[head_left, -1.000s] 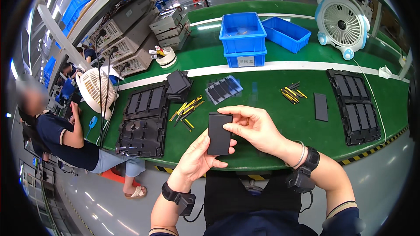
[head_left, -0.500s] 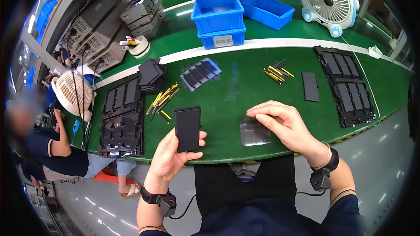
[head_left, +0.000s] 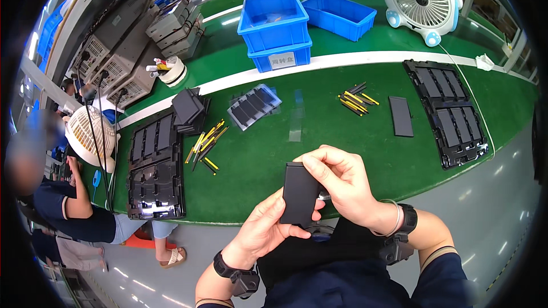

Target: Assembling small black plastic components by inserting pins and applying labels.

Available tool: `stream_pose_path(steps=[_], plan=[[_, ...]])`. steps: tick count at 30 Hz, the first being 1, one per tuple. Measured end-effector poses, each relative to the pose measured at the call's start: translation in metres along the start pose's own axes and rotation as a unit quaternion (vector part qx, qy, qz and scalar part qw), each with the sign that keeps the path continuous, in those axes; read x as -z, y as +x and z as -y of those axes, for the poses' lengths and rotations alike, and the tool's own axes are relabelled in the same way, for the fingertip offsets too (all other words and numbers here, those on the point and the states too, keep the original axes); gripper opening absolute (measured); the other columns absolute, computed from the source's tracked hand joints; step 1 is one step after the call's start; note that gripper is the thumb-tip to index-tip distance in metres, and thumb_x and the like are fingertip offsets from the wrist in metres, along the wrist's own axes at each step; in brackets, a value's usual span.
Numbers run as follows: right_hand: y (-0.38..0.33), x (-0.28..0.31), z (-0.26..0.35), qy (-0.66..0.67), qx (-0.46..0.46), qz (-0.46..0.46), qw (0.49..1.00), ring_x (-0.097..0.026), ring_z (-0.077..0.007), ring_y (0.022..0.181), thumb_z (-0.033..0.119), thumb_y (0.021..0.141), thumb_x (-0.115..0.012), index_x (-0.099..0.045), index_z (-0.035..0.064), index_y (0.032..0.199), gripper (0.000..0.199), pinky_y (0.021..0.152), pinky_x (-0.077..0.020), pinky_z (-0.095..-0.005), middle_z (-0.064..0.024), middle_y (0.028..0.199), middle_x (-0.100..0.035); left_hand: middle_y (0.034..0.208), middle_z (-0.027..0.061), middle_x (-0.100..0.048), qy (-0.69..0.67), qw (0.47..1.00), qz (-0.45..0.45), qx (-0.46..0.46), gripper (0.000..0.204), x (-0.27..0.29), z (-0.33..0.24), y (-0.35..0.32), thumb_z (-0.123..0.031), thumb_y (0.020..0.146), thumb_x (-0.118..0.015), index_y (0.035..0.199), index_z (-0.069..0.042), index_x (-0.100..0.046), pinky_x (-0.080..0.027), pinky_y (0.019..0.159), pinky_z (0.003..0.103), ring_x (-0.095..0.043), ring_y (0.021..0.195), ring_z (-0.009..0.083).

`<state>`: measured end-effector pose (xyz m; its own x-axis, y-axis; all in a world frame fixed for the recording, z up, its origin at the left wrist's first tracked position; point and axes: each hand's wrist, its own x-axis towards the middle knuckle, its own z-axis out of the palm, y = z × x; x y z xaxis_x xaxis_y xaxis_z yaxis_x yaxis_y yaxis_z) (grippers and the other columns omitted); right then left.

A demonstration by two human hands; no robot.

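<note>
A flat black rectangular block (head_left: 300, 194) is held upright, tilted slightly, over the table's front edge. My left hand (head_left: 264, 229) grips its lower end, thumb along the left side and fingertips showing at the right. At its top right corner, the thumb of my right hand (head_left: 342, 182) presses on it, with the other fingers curled behind. A small shiny bit shows beside the block below my right hand; I cannot make out what it is. Further off lies a pale tray of dark strips (head_left: 254, 107). Another flat black block (head_left: 401, 116) rests on the right.
Black moulded trays (head_left: 154, 165) stand left and right (head_left: 448, 114). Black-and-yellow strips (head_left: 206, 144) lie in two heaps. Dark flat pieces (head_left: 189, 108) are stacked at left. Blue bins (head_left: 277, 34) and a fan (head_left: 422, 3) stand behind. A seated person (head_left: 71, 194) is at left.
My left hand has carried the black block right and nearer to me. My right hand has come to its top corner. The dark glossy film under my right hand no longer shows on the table.
</note>
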<state>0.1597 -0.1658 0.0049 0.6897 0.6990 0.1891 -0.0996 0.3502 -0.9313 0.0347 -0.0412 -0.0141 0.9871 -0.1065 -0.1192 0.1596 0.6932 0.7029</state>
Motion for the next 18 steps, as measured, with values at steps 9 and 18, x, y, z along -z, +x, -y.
stream_pose_path(steps=[9,18], plan=[[-0.005,-0.005,-0.010,0.036,-0.014,-0.036,0.999,-0.053,-0.0050,0.068,0.013,0.093,-0.055,-0.061,-0.0021,0.098,0.017,0.057,-0.0453,-0.0170,-0.0025,0.082,-0.055,0.124,0.0205,-0.050,-0.017,1.000,-0.011,-0.005,0.054,-0.002,0.005,-0.002,-0.036,0.097,-0.040,0.138,-0.002,-0.029,-0.057,0.077,0.033,-0.057,0.106,0.0237],[-0.012,0.015,0.014,-0.080,0.022,0.071,0.994,-0.056,-0.0098,0.079,-0.005,0.079,-0.064,-0.062,-0.0014,0.110,0.031,0.071,-0.0541,-0.0221,-0.0048,0.087,-0.052,0.122,0.0202,-0.051,-0.037,0.999,0.005,-0.013,0.054,0.001,0.003,-0.013,-0.036,0.097,-0.039,0.138,-0.003,-0.027,-0.058,0.077,0.034,-0.058,0.106,0.0245]])
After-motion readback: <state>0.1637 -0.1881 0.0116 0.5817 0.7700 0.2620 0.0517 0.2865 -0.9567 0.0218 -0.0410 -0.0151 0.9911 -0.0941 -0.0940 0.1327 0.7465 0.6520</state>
